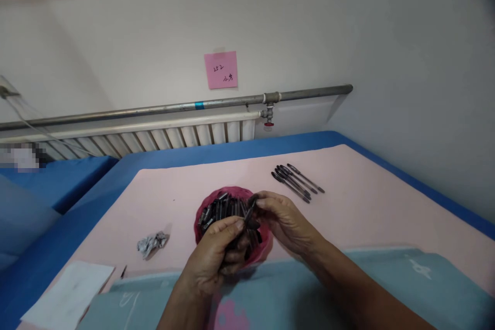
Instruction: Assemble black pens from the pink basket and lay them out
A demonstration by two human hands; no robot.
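Note:
A round pink basket [232, 190] full of dark pens and pen parts [218, 210] sits in front of me. Over its right side, my left hand [218, 250] and my right hand [288, 220] come together on one slim dark pen [250, 210]. The fingers of my left hand are closed around its lower end. My right thumb and fingertips pinch the upper end. Fingers cover much of the pen, so I cannot tell how its parts fit together. To the right of the basket, several capped black pens [296, 183] lie side by side at a slant.
A pale pink sheet [178, 183] covers the blue table [301, 140]. Crumpled silvery-grey paper [152, 244] lies left, with white paper [67, 296] and a small dark pointed piece [124, 271] nearer. Teal cloth [379, 268] lies along the front. A radiator [166, 139] runs behind.

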